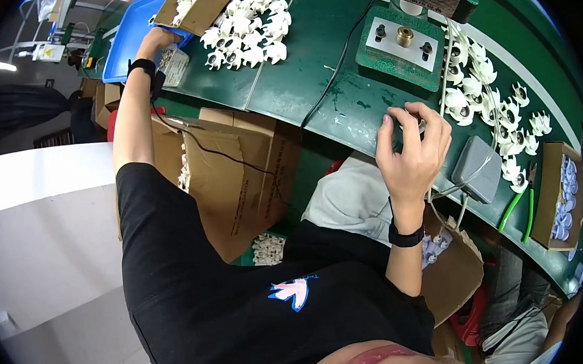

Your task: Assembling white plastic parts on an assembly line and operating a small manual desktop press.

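Observation:
At the far left, my left hand point(158, 40) reaches over the edge of a blue tray point(119, 53), close under a cardboard box point(207, 13) of white parts. Its fingertips are in shadow, so their grip cannot be made out. A small clear container point(175, 70) of tiny pieces sits by that wrist. My right hand point(416, 143) is raised over the bench's near edge with curled fingers. Something small and dark shows between them, too hidden to name. Beyond it stands a green press base point(392, 73) with a pale plate and a brass fitting point(404, 36).
White bladed wheels point(247, 33) lie left of the press, more white wheels point(471, 91) to its right. A grey box point(476, 169), green-handled pliers point(518, 215) and a carton point(546, 198) of lilac parts line the right side. A black cable point(344, 63) crosses the green bench.

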### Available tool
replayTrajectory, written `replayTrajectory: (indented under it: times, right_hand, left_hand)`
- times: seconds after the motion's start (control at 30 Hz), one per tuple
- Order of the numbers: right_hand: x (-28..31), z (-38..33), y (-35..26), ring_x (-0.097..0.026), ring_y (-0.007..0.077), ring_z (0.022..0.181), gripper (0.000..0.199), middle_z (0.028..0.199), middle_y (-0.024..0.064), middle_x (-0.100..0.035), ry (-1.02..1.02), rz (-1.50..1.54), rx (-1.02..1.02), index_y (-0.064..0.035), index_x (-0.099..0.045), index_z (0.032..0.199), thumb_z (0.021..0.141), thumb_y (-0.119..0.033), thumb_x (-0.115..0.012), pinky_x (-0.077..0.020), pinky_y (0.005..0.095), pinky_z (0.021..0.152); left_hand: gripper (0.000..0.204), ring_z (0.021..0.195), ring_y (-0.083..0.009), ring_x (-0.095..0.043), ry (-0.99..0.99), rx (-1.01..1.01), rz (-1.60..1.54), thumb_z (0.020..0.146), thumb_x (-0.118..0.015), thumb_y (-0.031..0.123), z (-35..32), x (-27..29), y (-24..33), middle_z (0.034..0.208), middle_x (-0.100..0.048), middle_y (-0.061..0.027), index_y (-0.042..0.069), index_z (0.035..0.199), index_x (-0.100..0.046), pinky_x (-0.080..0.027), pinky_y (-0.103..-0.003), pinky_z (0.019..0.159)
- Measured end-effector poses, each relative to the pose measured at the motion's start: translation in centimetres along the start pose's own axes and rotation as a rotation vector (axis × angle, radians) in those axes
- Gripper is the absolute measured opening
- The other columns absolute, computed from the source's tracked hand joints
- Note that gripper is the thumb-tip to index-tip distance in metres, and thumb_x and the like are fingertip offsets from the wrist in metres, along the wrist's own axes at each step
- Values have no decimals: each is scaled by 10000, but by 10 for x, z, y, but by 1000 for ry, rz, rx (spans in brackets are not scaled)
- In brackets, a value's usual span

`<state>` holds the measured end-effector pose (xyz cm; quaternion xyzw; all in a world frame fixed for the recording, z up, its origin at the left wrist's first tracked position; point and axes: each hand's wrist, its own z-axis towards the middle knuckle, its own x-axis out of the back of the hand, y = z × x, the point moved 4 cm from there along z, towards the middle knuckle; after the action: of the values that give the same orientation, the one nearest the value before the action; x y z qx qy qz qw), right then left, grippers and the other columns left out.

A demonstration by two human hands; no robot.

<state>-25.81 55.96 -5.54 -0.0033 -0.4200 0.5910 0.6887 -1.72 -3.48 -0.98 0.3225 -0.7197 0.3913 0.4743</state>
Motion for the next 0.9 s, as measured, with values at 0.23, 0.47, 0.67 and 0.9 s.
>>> replayTrajectory:
  times: [0.23,0.47,0.67,0.9]
  right_hand:
    - [-1,-2,2,-607,281,1019,193,1105,69,-656,16,-26,-3,-105,-738,976,795,-60,-791,-480,411,876]
    - [0,0,0,-609,276,1005,194,1100,68,-657,14,2,16,-102,-738,977,796,-59,-791,-481,410,872]
    - [0,-2,2,-611,275,995,193,1097,69,-658,20,-22,-16,-97,-737,976,795,-56,-791,-482,407,872]
    - [-4,5,-3,-609,310,1057,206,1135,93,-665,1,11,-66,-78,-739,1045,847,-114,-784,-488,426,900]
  left_hand:
    - [486,1179,-303,-673,-84,-91,-269,837,-805,423,1,2,14,1306,-728,-114,147,1235,-770,-526,-398,983]
    - [368,1071,-230,-709,-14,-65,-346,832,-833,301,-9,-2,-12,1215,-769,-86,134,1160,-807,-533,-376,961]
    - [270,1011,-193,-719,-75,-169,-314,852,-822,243,1,-1,15,1112,-797,-62,147,1105,-830,-536,-349,946]
    - [230,959,-183,-719,139,15,-308,900,-781,286,-16,1,-35,993,-801,-47,159,1083,-836,-547,-334,897]
